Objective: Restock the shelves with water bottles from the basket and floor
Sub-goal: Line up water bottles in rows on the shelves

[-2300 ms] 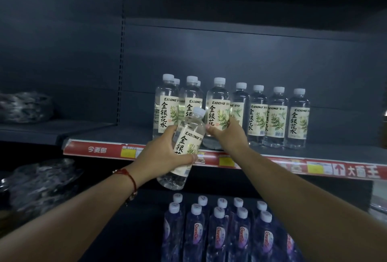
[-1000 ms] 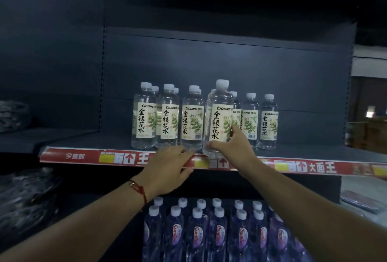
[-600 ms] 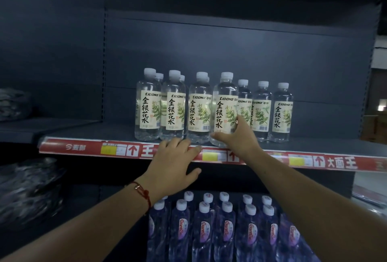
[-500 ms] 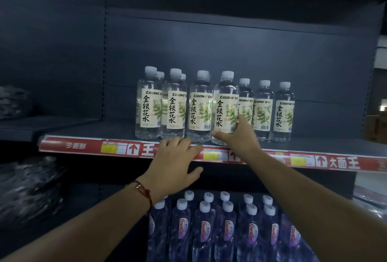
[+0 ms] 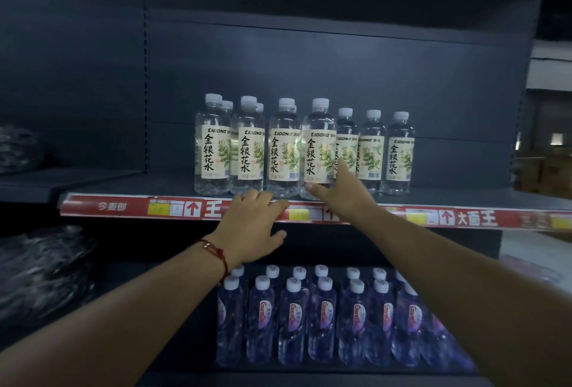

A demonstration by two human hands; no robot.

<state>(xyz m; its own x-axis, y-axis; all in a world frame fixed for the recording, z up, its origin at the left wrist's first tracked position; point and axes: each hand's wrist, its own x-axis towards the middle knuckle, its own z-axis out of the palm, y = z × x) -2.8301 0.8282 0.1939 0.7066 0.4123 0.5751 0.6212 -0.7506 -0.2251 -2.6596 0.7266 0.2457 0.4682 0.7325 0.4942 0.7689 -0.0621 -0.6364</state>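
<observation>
Several clear water bottles with cream labels (image 5: 280, 146) stand upright in rows on the dark upper shelf (image 5: 130, 184). My right hand (image 5: 339, 190) reaches to the front-row bottle (image 5: 318, 145) fourth from the left, with straight fingers against its lower label and base. My left hand (image 5: 250, 228), with a red string on the wrist, lies flat with straight fingers on the red price strip (image 5: 111, 207) at the shelf's front edge, just below the bottles. It holds nothing.
Below, several blue-tinted bottles with purple labels (image 5: 323, 315) fill the lower shelf. Dark wrapped bundles (image 5: 40, 266) lie on the left shelves. The upper shelf has bare room left and right of the bottle group. Cardboard boxes (image 5: 544, 176) show at far right.
Earlier my left hand held a tilted bottle and my right hand steadied another. Both bottles now stand in the front row. My left hand came down onto the price strip, and my right hand's grip has loosened.
</observation>
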